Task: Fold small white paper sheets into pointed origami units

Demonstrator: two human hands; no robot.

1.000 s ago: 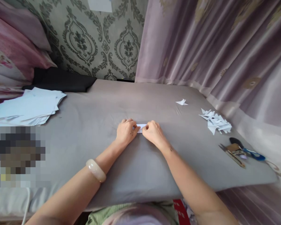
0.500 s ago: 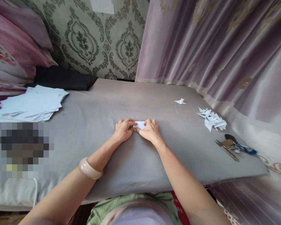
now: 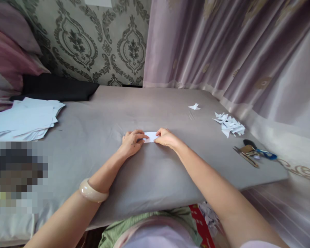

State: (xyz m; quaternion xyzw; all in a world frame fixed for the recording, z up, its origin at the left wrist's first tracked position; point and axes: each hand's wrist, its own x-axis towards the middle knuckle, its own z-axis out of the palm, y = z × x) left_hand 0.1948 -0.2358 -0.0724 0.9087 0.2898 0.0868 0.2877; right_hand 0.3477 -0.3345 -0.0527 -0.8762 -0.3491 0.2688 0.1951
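A small white piece of paper [image 3: 151,137], folded into a rectangle, lies on the grey cloth surface [image 3: 155,179] between my hands. My left hand [image 3: 133,141] holds its left end, with the index finger stretched over the top. At the right end, my right hand [image 3: 166,137] pinches the paper between thumb and fingers. The fingers cover both ends of the paper. A pale bangle sits on my left forearm.
One folded paper shape [image 3: 195,106] lies beyond my right hand, and a pile of folded paper shapes [image 3: 229,124] sits farther right. Nearer are scissors [image 3: 266,154] and a pointed tool [image 3: 246,157]. At left lie a stack of white sheets [image 3: 28,117] and black cloth [image 3: 59,88].
My hands have moved slightly apart, showing more of the paper. My right hand has turned and now pinches the right end. The view has shifted a little to the right.
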